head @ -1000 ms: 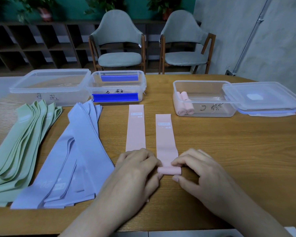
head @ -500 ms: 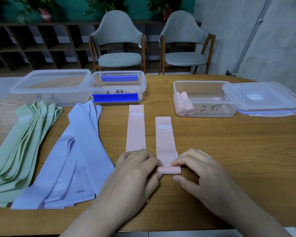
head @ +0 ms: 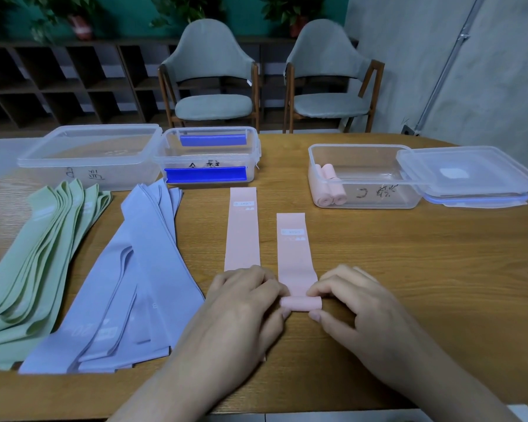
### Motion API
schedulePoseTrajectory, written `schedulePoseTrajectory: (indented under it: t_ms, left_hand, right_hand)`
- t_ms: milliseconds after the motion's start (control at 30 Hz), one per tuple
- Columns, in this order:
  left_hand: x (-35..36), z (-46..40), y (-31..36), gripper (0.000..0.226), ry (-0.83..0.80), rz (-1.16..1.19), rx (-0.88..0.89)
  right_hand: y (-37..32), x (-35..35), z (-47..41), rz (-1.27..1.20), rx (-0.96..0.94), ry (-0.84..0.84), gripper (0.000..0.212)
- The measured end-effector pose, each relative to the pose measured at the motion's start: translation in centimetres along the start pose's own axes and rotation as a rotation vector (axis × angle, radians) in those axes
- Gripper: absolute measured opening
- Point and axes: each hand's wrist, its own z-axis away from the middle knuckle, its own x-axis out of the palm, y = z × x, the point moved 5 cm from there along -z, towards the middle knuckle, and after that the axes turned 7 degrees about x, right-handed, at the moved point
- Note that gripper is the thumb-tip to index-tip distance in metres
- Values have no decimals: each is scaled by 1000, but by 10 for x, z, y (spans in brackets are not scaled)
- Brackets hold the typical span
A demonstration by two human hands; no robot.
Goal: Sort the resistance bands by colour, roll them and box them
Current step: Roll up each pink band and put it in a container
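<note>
Currently both hands are pinching the rolled near end of a pink band [head: 296,260] lying flat on the surface [head: 409,269]: left hand [head: 241,303] and right hand [head: 351,303] each gripping one end of the roll. A second pink band [head: 242,229] is lying just left of it. Two pink rolls [head: 329,190] are sitting in the open box [head: 363,175]. Green bands [head: 37,254] and purple bands [head: 128,284] are lying far left.

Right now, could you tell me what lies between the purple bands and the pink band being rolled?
In the head view, another flat pink band lies there, its near end under the left hand.
</note>
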Motion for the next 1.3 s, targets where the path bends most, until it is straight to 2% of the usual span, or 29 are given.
schedulePoseTrajectory:
  t_ms: [67,233,433,667,933,1167,1300]
  left_hand:
    - [0,0,-1,18,-2,12,-7]
    - [0,1,-1,17,-16,12,-16]
    - [1,0,0,17,-11,0,-10]
    - [0,1,-3,18,-1,56,-26]
    - [1,1,-4,23,-28,30,-38]
    - [2,1,-4,20,-21,40,-41]
    - [2,2,-4,22,-28,37,-55]
  right_hand:
    - [0,0,0,1,2,-6,23]
    - [-1,-1,1,-13,-4,4,43]
    - [1,1,0,-19,-3,14,31]
    - [0,0,0,-20,-8,12,40]
    - [2,1,0,-15,4,-1,21]
    - [1,1,1,-36,3,4,40]
    - [1,0,0,-29,13,4,32]
